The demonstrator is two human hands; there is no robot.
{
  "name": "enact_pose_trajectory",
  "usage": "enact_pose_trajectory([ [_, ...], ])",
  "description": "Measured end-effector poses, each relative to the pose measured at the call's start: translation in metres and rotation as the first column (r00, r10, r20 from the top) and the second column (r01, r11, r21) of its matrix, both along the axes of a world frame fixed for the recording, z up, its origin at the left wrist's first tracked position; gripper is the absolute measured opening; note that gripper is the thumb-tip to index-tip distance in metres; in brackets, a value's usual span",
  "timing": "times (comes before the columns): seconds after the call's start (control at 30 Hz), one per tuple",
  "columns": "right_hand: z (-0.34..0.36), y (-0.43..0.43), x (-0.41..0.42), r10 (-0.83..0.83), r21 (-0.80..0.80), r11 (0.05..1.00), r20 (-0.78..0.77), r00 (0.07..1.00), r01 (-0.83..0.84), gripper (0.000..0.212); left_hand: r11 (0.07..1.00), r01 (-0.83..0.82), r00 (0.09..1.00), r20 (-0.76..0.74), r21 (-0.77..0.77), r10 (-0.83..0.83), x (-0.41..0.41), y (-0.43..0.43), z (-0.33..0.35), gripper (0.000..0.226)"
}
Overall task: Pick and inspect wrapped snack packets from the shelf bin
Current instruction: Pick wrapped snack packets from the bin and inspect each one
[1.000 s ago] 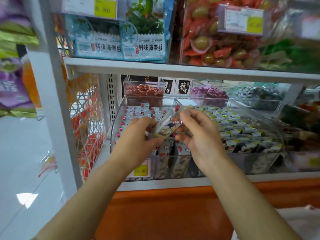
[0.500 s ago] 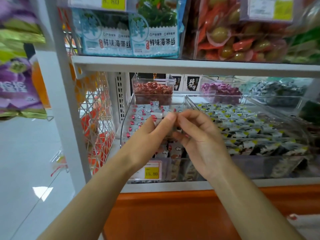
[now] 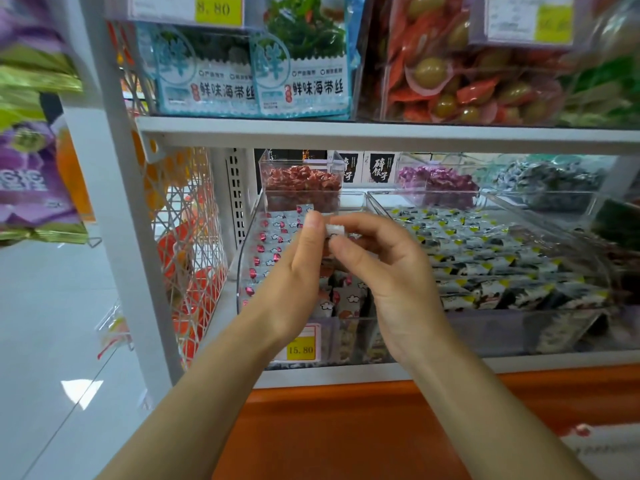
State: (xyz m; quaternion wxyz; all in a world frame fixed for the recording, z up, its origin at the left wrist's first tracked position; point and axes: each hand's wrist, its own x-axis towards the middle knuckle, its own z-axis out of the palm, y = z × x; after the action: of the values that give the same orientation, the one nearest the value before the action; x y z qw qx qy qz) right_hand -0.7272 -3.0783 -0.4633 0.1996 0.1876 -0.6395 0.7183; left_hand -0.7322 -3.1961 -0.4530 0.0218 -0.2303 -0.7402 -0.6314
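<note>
Head view: both hands pinch one packet by its ends, left hand on one, right hand on the other, just above the bin. Pick looks done and inspection is under way, with more packets likely left. Bin holds rows of red-and-white packets. Right bin holds yellow-and-black ones. Box behind holds red sweets. Tag on the bin front reads 15.80.

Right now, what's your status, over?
Left hand and right hand both pinch one snack packet. Held over the clear bin. Nothing in the way.
</note>
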Motion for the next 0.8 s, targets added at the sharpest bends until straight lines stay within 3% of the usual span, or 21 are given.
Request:
enact_pose_trajectory([
  [0.1,0.001,-0.002,0.0,0.072,-0.171,0.983,0.056,0.996,-0.061,0.026,1.0,-0.028,0.999,-0.04,0.015,0.028,0.002,0.004,0.001,0.05],
  [0.2,0.002,0.001,0.0,0.207,-0.299,0.938,0.074,0.976,-0.176,0.014,0.998,-0.053,0.998,-0.04,0.029,0.054,0.001,0.005,0.0,0.049],
  [0.47,0.002,0.009,0.0,0.362,-0.397,0.869,0.102,0.927,-0.296,0.01,0.996,-0.087,0.995,-0.044,0.028,0.089,0.002,0.004,-0.002,0.048],
  [0.67,0.003,0.015,0.002,0.348,-0.351,0.887,0.085,0.934,-0.299,0.008,0.99,-0.139,0.988,-0.069,-0.017,0.138,0.005,0.007,-0.001,0.049],
  [0.8,0.007,0.025,0.015,0.138,-0.077,0.988,0.051,0.989,-0.134,0.038,0.993,-0.113,0.99,-0.094,-0.034,0.109,0.008,0.012,0.002,0.052],
])
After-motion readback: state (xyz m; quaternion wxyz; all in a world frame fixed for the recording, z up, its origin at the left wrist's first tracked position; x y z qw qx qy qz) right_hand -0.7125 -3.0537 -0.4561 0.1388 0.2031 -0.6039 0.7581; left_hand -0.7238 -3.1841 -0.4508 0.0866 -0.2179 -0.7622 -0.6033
